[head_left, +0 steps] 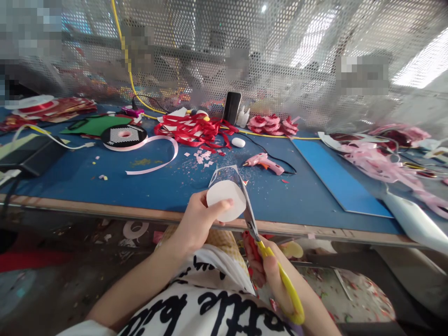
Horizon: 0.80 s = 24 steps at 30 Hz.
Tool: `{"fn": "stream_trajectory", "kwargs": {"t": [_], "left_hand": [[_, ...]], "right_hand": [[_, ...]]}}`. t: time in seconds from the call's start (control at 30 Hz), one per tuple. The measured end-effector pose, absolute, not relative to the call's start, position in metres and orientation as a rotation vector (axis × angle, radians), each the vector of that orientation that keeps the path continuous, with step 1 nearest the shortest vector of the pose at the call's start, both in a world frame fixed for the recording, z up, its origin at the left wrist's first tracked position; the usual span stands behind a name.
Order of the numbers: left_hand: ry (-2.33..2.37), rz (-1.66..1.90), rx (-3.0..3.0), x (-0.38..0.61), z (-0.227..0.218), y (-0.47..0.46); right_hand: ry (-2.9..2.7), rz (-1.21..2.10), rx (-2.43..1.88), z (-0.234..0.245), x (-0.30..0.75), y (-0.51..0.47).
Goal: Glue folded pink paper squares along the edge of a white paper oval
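Observation:
My left hand (196,221) pinches a round white paper piece (227,198) just in front of the table's near edge, thumb on its face. A strip of clear, glittery film (227,176) sticks up behind the disc. My right hand (269,275) is closed round the yellow handles of a pair of scissors (255,224). The scissor blades point up and away, lying along the disc's right edge.
The blue table (168,186) holds a pink glue gun (262,162), a pile of red ribbon (196,128), a ribbon spool (124,136) with a loose pink strip, pink ribbon flowers (271,124), a phone (232,107), a blue sheet (336,175) and paper scraps.

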<state>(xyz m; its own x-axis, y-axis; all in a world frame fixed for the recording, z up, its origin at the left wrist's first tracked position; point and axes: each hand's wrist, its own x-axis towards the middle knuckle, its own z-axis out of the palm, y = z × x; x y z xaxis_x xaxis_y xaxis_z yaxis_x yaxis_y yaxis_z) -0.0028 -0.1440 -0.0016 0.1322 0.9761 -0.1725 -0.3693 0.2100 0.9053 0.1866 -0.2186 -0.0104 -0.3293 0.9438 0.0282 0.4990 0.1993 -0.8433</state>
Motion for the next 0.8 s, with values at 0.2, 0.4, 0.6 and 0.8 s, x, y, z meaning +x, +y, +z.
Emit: {"fn": "stream_trajectory", "kwargs": {"t": [0.2, 0.4, 0.6, 0.8], "left_hand": [[0.918, 1.234, 0.797, -0.001, -0.002, -0.140], [0.963, 1.245, 0.828, 0.000, -0.003, -0.140], [0.939, 1.260, 0.811, 0.003, -0.004, -0.142], [0.927, 1.254, 0.775, 0.003, -0.003, -0.143]], "right_hand": [[-2.004, 0.916, -1.299, -0.007, 0.187, -0.217], [-2.000, 0.947, -1.325, -0.004, 0.184, -0.216], [-1.955, 0.957, -1.333, -0.004, 0.179, -0.217], [-1.917, 0.988, -1.360, -0.015, 0.184, -0.216]]}}
